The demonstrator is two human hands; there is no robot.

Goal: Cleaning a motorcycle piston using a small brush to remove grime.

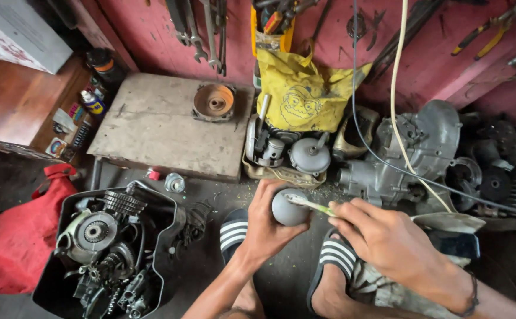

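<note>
My left hand (265,227) grips a round grey metal part (288,208) in front of me. My right hand (382,236) holds a small green-handled brush (311,204), whose bristle end rests on top of the grey part. Both hands hover above my feet in black sandals with white stripes (336,254) on the dark floor.
A black tub (166,227) of gears and engine parts sits at lower left beside a red bag (15,242). A low wooden board (169,127) carries a rusty round part (213,100). Engine casings (405,153), a yellow bag (302,97) and wall-hung tools lie ahead.
</note>
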